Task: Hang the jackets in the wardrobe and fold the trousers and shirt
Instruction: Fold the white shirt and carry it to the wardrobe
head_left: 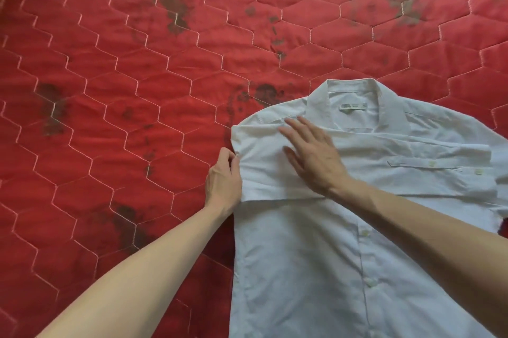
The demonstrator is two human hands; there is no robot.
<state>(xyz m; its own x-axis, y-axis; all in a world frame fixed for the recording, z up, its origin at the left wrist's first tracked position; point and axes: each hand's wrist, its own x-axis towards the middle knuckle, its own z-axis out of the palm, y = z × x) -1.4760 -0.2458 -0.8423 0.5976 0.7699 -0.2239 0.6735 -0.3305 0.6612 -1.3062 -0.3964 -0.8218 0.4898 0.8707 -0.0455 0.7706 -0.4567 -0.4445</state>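
- White shirt (343, 255) lies front-up on the red quilted mattress (123, 90), one sleeve folded across the chest.
- Left hand (223, 181) — fingers pinching the shirt's folded side edge.
- Right hand (310, 156) — fingers straight, spread, pressing the sleeve flat.

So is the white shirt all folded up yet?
Only partly: one sleeve lies folded across the white shirt, whose body is spread flat.

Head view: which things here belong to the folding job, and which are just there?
In the job:
white shirt, sleeve folded across its chest
left hand, pinching the folded edge
right hand, flat on the sleeve

Just there:
red quilted bedcover
dark stains on it
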